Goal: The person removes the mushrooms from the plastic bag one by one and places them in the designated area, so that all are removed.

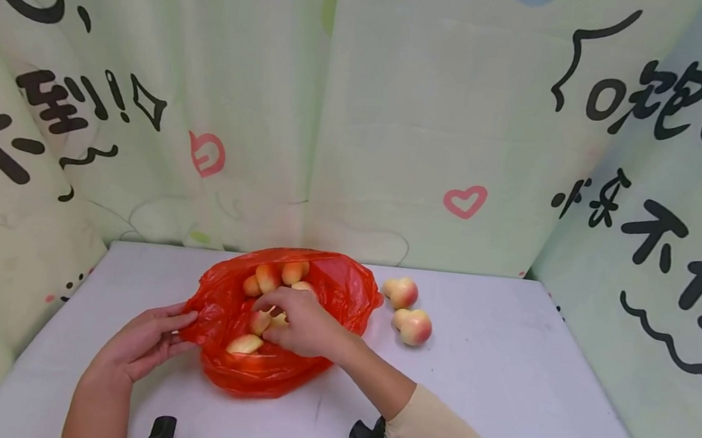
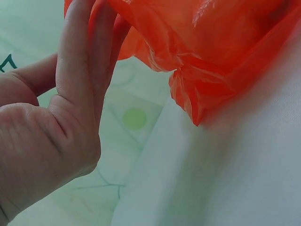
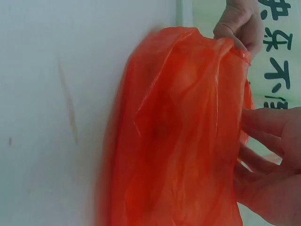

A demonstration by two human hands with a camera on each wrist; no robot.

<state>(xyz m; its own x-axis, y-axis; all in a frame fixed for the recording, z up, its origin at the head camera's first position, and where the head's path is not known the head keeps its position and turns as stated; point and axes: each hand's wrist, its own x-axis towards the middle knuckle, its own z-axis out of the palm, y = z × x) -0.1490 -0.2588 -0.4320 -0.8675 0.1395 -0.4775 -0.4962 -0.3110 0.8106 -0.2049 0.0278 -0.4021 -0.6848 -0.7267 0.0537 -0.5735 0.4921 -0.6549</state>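
A red plastic bag (image 1: 272,381) lies spread on the table with its mouth facing up and several yellow-and-red pears (image 1: 268,278) inside. My left hand (image 1: 145,340) pinches the bag's left rim between thumb and fingers. In the left wrist view, the fingers (image 2: 75,52) run up to the red plastic (image 2: 207,52), their tips partly hidden by it. My right hand (image 1: 305,324) reaches over the near rim into the bag, thumb and fingers curled round a pear (image 1: 259,322). In the right wrist view, the bag wall hides the fingertips of that hand (image 3: 273,160).
Two more pears, one behind (image 1: 404,292) and one nearer (image 1: 415,327), lie on the white table (image 1: 498,402) just right of the bag. A pale green curtain (image 1: 387,110) with black writing and small hearts encloses the back and sides. Each wrist carries a black camera mount (image 1: 370,436).
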